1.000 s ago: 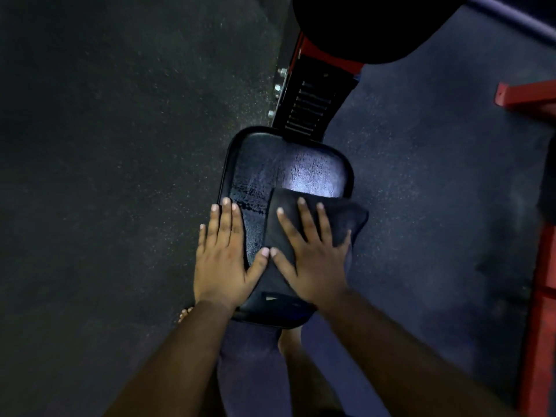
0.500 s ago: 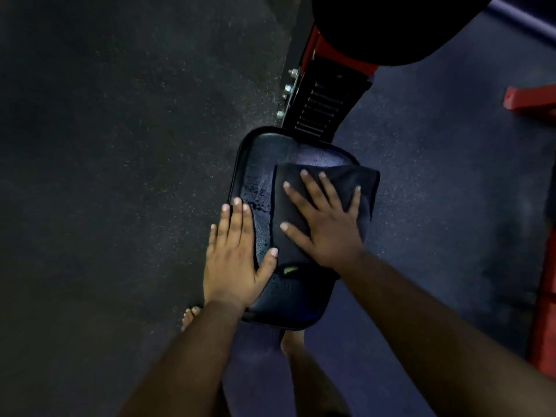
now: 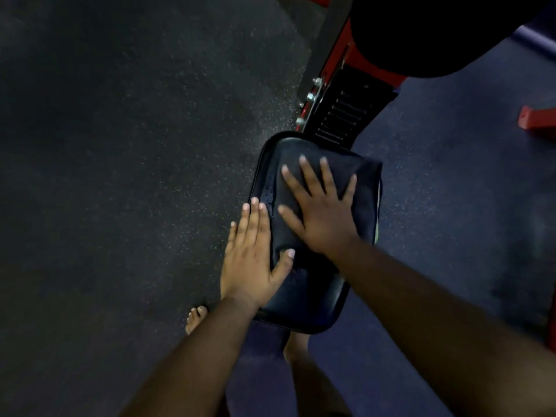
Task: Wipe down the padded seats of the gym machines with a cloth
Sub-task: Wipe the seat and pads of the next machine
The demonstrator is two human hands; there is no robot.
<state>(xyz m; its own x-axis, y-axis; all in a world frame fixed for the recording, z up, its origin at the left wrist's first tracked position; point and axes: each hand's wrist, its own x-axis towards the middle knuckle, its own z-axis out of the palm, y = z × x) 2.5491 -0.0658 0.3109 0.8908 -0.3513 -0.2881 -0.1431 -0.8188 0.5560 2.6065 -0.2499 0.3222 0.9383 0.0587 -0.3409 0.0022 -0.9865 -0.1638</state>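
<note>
A black padded seat (image 3: 310,305) of a gym machine fills the middle of the view. A dark cloth (image 3: 364,179) lies spread over its far half, and its right side hangs past the seat's right edge. My right hand (image 3: 322,212) presses flat on the cloth with its fingers spread. My left hand (image 3: 249,257) lies flat on the seat's left edge, its thumb touching the cloth's near corner and nothing in it. The near end of the seat is bare.
Beyond the seat a black slotted bracket (image 3: 343,115) joins a red frame (image 3: 334,58) with bolts. A large black pad (image 3: 436,31) overhangs at the top right. A red bar (image 3: 538,120) sticks in from the right. My bare foot (image 3: 195,319) stands on speckled rubber flooring.
My right hand has slid the cloth from the seat's near half up to its far end. My left hand has stayed on the left edge.
</note>
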